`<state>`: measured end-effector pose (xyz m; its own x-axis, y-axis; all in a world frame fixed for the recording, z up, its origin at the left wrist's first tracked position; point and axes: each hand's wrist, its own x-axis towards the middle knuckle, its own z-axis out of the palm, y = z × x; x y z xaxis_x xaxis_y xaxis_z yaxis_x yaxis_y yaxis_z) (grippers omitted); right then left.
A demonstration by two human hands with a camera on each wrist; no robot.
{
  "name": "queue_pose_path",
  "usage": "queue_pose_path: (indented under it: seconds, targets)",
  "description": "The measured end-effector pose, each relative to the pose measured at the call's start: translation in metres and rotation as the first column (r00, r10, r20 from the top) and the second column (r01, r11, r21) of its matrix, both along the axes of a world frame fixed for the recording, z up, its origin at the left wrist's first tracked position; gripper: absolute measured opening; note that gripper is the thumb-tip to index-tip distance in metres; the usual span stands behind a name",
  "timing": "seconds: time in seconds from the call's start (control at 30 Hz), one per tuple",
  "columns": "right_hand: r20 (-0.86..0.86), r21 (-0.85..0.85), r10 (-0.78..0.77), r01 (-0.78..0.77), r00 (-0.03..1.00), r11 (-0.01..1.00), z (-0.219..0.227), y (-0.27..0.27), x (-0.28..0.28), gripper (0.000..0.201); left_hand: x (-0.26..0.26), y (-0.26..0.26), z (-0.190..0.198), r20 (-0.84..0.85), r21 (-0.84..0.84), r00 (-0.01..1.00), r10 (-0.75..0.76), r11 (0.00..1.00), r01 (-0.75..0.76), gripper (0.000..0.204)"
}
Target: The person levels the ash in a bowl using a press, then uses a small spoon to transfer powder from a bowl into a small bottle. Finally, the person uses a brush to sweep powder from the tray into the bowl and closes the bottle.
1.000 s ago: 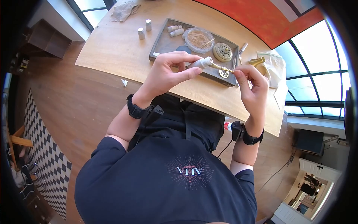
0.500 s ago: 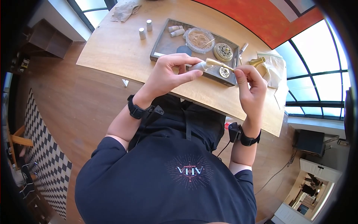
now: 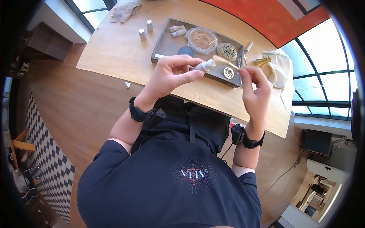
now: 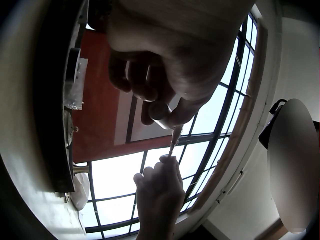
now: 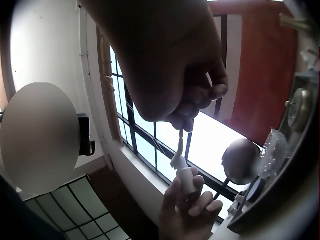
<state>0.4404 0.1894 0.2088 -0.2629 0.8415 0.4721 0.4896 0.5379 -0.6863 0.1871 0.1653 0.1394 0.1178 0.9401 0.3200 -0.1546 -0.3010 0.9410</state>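
Note:
My left hand (image 3: 170, 76) grips a small white bottle (image 3: 205, 66) between thumb and fingers, its uncapped mouth tilted up and right. In my right hand (image 3: 257, 86), thumb and fingertips pinch the thin golden handle of a small brush (image 3: 223, 60). The pale bristles, blurred in the head view, are close by the bottle's mouth. From the right wrist, the brush (image 5: 179, 151) points down at the neck of the bottle (image 5: 186, 180). The left wrist view shows the rounded end of the bottle (image 4: 159, 111) under the left fingers. Both hands are over the table's near edge.
Behind the hands, a grey tray (image 3: 161, 47) holds a clear tub of tan powder (image 3: 201, 39), a pierced brass burner (image 3: 227, 51), a round metal stencil (image 3: 228, 73) and several small bottles. Two bottles (image 3: 142, 35) stand left. A brass vase-shaped piece (image 3: 262, 61) lies right.
The brush bristles, at the bottle's mouth a second ago, have shifted up slightly and are now blurred with motion. The bottle's mouth shows uncovered again. Both hands keep their hold.

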Motion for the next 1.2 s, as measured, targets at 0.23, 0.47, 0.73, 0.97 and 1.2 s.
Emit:
queue_pose_path:
  seconds: [0.23,0.47,0.73,0.97,1.2]
  targets:
    - [-0.048,-0.01,0.156,-0.157,0.987,0.988,-0.004,0.005,-0.005,0.011,-0.003,0.003,-0.001,0.145,-0.079,0.987,-0.076,0.993,0.088,0.031]
    - [-0.182,-0.094,0.034,-0.052,0.983,0.994,-0.011,0.009,-0.004,0.01,-0.001,0.007,0.0,0.15,-0.118,0.986,-0.077,0.988,0.095,0.032]
    - [-0.093,-0.18,-0.111,0.092,0.99,0.979,-0.033,0.017,0.004,0.012,-0.001,0.015,-0.002,0.138,-0.131,0.987,-0.082,0.986,0.101,0.031]
    - [-0.188,-0.41,-0.371,0.271,0.909,0.871,-0.076,0.005,0.08,0.017,-0.017,0.02,-0.014,0.175,-0.203,0.978,-0.117,0.967,0.152,0.034]
    - [0.289,-0.16,-0.687,0.741,0.667,0.652,-0.104,-0.01,0.13,0.021,-0.029,0.026,-0.047,0.242,-0.251,0.966,-0.096,0.955,0.158,0.034]
